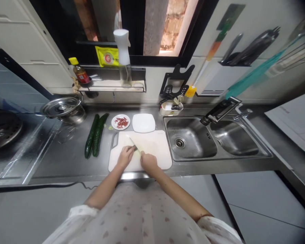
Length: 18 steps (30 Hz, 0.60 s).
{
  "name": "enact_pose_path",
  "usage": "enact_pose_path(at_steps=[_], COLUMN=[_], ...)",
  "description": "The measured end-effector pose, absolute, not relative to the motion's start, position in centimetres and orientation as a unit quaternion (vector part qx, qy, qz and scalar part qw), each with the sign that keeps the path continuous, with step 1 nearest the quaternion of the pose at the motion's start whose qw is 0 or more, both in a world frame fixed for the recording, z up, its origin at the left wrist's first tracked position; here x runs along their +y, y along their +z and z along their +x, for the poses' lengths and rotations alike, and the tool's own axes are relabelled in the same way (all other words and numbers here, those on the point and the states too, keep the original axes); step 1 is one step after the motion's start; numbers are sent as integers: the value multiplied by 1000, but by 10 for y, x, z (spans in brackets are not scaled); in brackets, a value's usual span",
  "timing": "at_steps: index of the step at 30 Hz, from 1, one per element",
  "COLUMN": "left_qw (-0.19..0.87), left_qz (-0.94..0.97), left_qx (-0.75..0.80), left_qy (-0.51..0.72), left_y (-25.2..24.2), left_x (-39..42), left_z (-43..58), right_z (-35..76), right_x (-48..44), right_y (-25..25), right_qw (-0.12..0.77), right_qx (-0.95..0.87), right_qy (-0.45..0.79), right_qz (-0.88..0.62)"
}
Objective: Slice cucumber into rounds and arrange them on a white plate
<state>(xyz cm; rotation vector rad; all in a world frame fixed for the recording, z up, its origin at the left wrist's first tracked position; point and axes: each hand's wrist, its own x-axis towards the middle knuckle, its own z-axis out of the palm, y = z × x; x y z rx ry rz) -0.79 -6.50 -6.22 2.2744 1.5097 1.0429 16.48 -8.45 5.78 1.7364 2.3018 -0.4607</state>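
A white cutting board [156,144] lies on the steel counter in front of me, with both hands over it. My right hand [149,162] is closed around a knife [135,143], whose pale blade points up and left across the board. At the board's left side my left hand [125,157] has its fingers pressed together by the blade. A small dark thing shows at those fingertips; what it is I cannot make out. Beyond the board stand a white plate of chopped red pieces [114,122] and a square white dish [143,122]. Two cucumbers [91,137] lie to the left.
A double sink [190,135] with a black faucet [216,113] adjoins the board on the right. A lidded steel pot [73,113] stands at the back left. Behind, a wall rack [109,85] carries a sauce bottle [81,73] and a spray bottle [123,54]; a knife holder [220,78] hangs farther right.
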Motion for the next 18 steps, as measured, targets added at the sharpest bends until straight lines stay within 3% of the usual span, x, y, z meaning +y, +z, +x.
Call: enact_pose_path(at_steps=[18], left_qw=[124], left_qz=[767], left_qx=[521], left_qy=[353], left_y=[-64], left_x=[-63], left_z=[-9], right_z=[162], right_x=[-82], right_y=[57], right_qw=[137], right_qx=[787], right_qy=[-173], right_qz=[576])
